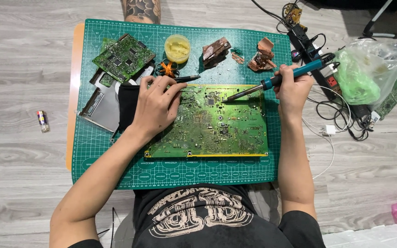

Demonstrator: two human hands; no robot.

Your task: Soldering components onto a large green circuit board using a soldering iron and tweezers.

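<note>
A large green circuit board point(217, 126) lies flat on a green cutting mat point(116, 160). My left hand point(156, 104) rests on the board's left edge and grips black tweezers point(187, 79) that point right along the board's top edge. My right hand point(292, 87) holds a soldering iron point(281, 79) with a teal handle. Its metal tip touches the board near a small black chip point(211, 101) at the upper middle.
A smaller green board point(122, 57) sits on a grey metal tray point(102, 103) at the mat's upper left. A yellow flux tub point(177, 47), copper wick point(166, 68) and brown scrap pieces point(217, 50) line the top. A power strip, cables point(327, 92) and plastic bag point(366, 73) lie right.
</note>
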